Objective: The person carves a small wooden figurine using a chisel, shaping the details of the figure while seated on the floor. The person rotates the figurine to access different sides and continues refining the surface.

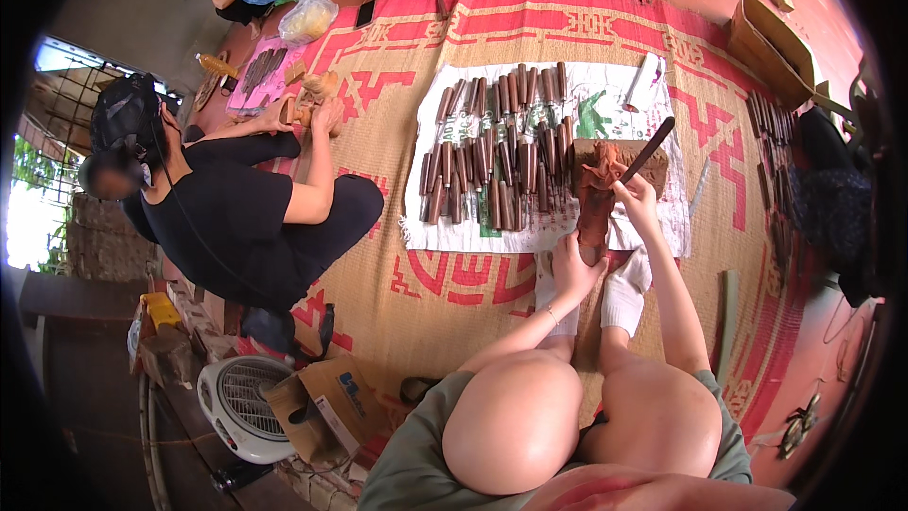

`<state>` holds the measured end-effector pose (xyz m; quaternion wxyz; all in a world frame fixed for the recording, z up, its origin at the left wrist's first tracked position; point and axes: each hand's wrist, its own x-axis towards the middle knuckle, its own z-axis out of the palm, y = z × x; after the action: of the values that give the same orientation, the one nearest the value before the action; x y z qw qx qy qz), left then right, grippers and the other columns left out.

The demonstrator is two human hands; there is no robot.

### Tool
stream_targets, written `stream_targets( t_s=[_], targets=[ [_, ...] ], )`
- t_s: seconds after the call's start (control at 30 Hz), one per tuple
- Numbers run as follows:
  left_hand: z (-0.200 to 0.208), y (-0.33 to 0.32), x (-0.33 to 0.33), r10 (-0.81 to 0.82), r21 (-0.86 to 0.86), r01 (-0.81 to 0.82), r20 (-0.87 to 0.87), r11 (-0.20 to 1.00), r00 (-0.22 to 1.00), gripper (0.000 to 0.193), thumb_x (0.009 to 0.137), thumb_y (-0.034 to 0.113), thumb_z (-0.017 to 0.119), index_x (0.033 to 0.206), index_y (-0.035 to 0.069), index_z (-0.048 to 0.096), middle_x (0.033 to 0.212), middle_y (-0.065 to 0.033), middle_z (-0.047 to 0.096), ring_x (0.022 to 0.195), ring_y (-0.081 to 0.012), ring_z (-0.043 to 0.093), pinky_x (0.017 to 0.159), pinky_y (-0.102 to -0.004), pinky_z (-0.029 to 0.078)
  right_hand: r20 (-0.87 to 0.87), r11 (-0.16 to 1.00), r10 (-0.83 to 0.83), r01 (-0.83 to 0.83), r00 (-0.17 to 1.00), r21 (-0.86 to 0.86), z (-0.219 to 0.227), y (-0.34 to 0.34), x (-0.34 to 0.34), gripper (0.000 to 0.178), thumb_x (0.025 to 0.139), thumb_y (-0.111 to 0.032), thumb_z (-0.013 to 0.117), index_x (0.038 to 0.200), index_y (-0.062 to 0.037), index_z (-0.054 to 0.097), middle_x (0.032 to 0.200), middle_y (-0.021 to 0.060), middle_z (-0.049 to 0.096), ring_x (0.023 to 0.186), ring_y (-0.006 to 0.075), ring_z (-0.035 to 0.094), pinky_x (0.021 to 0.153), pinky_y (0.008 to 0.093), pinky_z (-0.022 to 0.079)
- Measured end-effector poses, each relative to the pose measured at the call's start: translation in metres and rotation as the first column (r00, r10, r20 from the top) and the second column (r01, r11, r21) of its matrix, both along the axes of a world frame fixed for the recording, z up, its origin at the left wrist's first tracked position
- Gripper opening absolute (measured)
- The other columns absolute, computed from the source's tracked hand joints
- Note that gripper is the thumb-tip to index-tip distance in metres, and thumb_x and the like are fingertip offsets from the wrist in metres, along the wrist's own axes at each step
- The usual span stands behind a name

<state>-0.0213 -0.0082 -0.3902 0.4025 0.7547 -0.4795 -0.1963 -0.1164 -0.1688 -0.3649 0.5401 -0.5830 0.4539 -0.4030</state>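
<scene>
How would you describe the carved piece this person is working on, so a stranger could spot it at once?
Start at the red and tan woven mat, then find the white cloth covered with rows of brown-handled chisels. At the cloth's near right edge stands the reddish-brown wooden figure, steadied by the left hand while the right hand holds a dark tool against it. Unlike the slim, straight chisels, it is thick, upright and carved.

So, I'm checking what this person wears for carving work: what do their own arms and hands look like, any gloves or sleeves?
Both forearms are bare, with no sleeves in view and no gloves on either the left hand or the right hand. The left wrist carries a thin bracelet. No rings or markings can be made out.
</scene>
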Motion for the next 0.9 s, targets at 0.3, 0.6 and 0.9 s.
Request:
stream_targets(
  t_s=[0.3, 0.6, 0.9],
  targets=[
    [0.003, -0.003, -0.002, -0.004, 0.009, 0.004, -0.021, 1.000, 1.000, 0.074, 0.064, 0.025, 0.080, 0.124, 0.001, 0.044, 0.114, -0.0211, 0.052, 0.106, -0.0398, 0.050, 0.090, -0.0484, 0.041, -0.236, 0.966, -0.194, 0.143, 0.952, -0.217, 0.008, 0.000, 0.013, 0.017, 0.083, -0.007, 0.069, 0.093, 0.0055, 0.064, 0.098, 0.0103, 0.069, 0.064, 0.0118, 0.054, 0.059, 0.0282, 0.045],
    [0.003, -0.001, 0.001, -0.008, 0.017, 0.008, -0.002, 1.000, 1.000, 0.075, 0.065, 0.026, 0.080, 0.125, -0.001, 0.043, 0.115, -0.0218, 0.050, 0.107, -0.0407, 0.049, 0.091, -0.0484, 0.040, -0.140, 0.999, -0.021, 0.014, 0.990, -0.046, 0.010, -0.004, 0.006, 0.024, 0.084, -0.010, 0.069, 0.107, -0.0011, 0.068, 0.086, 0.0116, 0.067, 0.074, 0.0107, 0.062, 0.067, 0.0286, 0.050],
    [0.005, -0.002, -0.003, -0.025, 0.047, 0.026, -0.022, 0.999, 0.999, 0.077, 0.064, 0.024, 0.080, 0.127, -0.001, 0.042, 0.117, -0.0216, 0.049, 0.107, -0.0409, 0.048, 0.092, -0.0480, 0.041, -0.412, 0.992, -0.066, 0.014, 0.909, -0.129, 0.012, -0.012, 0.000, 0.021, 0.084, -0.012, 0.069, 0.101, -0.0007, 0.068, 0.073, 0.0104, 0.068, 0.064, 0.0102, 0.060, 0.060, 0.0280, 0.048]
  ],
)
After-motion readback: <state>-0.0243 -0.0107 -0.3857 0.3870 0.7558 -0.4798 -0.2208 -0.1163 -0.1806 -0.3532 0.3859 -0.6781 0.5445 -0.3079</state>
